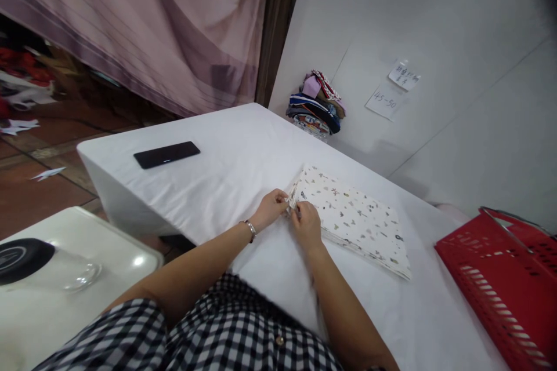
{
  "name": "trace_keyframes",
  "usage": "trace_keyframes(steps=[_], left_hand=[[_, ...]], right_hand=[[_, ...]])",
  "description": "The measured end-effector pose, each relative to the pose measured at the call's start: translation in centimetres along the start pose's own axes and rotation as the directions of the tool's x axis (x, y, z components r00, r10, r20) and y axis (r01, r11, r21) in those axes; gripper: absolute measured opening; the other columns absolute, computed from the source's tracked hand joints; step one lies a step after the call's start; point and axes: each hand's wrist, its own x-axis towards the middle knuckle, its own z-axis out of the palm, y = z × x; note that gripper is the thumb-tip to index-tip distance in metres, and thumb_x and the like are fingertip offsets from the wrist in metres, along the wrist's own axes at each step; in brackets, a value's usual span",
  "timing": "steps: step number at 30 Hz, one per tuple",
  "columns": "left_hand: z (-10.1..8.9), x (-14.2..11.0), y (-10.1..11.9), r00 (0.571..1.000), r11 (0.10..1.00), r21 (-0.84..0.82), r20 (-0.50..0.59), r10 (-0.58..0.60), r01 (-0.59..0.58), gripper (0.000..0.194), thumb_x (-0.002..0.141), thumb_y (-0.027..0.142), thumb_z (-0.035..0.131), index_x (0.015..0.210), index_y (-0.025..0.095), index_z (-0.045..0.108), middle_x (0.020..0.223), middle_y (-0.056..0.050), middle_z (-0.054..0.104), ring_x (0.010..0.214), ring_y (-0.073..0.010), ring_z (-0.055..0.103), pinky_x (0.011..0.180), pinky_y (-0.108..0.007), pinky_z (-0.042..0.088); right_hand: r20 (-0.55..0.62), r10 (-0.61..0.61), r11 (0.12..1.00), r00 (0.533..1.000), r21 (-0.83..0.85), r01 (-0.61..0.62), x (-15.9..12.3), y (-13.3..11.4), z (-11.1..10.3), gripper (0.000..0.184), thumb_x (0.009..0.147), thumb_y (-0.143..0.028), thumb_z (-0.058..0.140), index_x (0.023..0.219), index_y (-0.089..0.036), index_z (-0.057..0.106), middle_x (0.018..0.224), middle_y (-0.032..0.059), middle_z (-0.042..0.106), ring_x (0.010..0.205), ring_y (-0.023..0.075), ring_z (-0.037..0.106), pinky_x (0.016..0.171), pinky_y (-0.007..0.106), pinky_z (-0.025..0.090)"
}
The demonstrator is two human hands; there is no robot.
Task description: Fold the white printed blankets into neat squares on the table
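A folded stack of white cloth (352,214) with a small scattered print lies flat on the white-covered table (226,156). At its near-left corner both hands meet. My left hand (272,208), with a bracelet at the wrist, has its fingers pinched on the edge of the layers. Right beside it, my right hand (307,223) grips the same corner, thumb and fingers closed on the cloth. The layers at that corner look bunched and slightly lifted. Exactly how many layers each hand holds is hidden by the fingers.
A black phone (167,155) lies on the table's left part. Folded fabrics (314,105) are piled by the wall at the back. A red plastic basket (505,278) stands at the right. On the lower left, a white stool-like surface (117,249) bears a clear bottle (65,269).
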Motion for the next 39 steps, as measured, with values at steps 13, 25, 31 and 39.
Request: trace_keyframes(steps=[13, 25, 31, 39], left_hand=[[-1.1, 0.2, -0.4, 0.991, 0.988, -0.13, 0.096, 0.096, -0.083, 0.028, 0.07, 0.014, 0.051, 0.097, 0.017, 0.051, 0.079, 0.0, 0.062, 0.066, -0.0132, 0.062, 0.063, -0.028, 0.05], [-1.1, -0.3, -0.3, 0.941, 0.41, 0.875, 0.129, 0.313, -0.257, 0.028, 0.078, 0.041, 0.053, 0.078, 0.015, 0.064, 0.088, -0.012, 0.061, 0.095, -0.0268, 0.053, 0.078, -0.036, 0.041], [-0.3, 0.2, 0.4, 0.982, 0.665, 0.725, 0.081, 0.173, -0.177, 0.01, 0.073, 0.024, 0.057, 0.065, 0.018, 0.055, 0.072, -0.007, 0.061, 0.078, -0.0221, 0.059, 0.068, -0.03, 0.042], [0.1, -0.2, 0.7, 0.994, 0.988, -0.109, -0.001, -0.108, 0.107, 0.015, 0.069, 0.018, 0.062, 0.065, 0.018, 0.047, 0.058, 0.003, 0.058, 0.058, -0.0123, 0.06, 0.056, -0.023, 0.048]], right_hand=[[0.034, 0.061, 0.996, 0.998, 0.07, -0.063, -0.1, 0.1, 0.1, 0.015, 0.087, -0.028, 0.045, 0.093, -0.018, 0.054, 0.085, 0.0057, 0.059, 0.08, 0.0184, 0.05, 0.073, 0.031, 0.039], [-0.026, 0.119, 0.99, 0.993, 0.085, -0.117, 1.0, 0.9, -1.0, 0.014, 0.085, -0.026, 0.044, 0.088, -0.019, 0.054, 0.079, 0.0022, 0.055, 0.074, 0.0157, 0.048, 0.071, 0.028, 0.038], [-0.044, 0.083, 0.996, 0.996, 0.041, -0.081, 1.4, 0.9, -1.3, 0.015, 0.086, -0.027, 0.044, 0.09, -0.017, 0.055, 0.079, 0.0036, 0.056, 0.075, 0.0163, 0.048, 0.071, 0.029, 0.038], [0.005, 0.037, 0.999, 0.999, -0.003, -0.037, 1.2, -0.1, -1.0, 0.014, 0.087, -0.023, 0.043, 0.094, -0.018, 0.054, 0.086, 0.0057, 0.059, 0.081, 0.0184, 0.051, 0.074, 0.03, 0.039]])
